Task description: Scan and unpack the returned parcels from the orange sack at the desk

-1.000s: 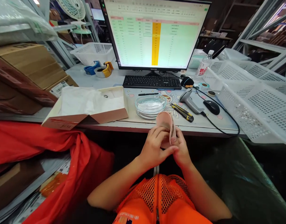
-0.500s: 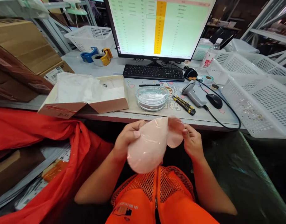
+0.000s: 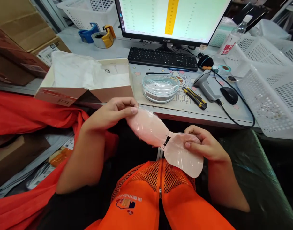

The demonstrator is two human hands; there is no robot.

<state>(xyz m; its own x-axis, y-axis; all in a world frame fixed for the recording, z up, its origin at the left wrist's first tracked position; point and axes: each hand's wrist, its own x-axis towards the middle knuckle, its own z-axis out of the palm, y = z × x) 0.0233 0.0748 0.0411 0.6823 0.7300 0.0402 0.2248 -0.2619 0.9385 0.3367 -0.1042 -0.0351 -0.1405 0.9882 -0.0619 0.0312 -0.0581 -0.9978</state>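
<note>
the scene is bright and evenly lit, with soft light that seems to fall from overhead, though no lamp shows in this view. the monitor screen (image 3: 172, 19) is the brightest area, its pale green sheet looking slightly washed out. glare runs across the glossy pink silicone cups (image 3: 148, 126), and small highlights sit on the clear glass dish (image 3: 161, 88). shadows on the table (image 3: 72, 41) are faint, but the gap below its front edge falls almost black. the wide lens bends lines near the frame edges, stretching the white plastic basket (image 3: 268, 102) at right and swelling the orange vest (image 3: 137, 198) at the bottom. nothing looks badly out of focus.
</note>
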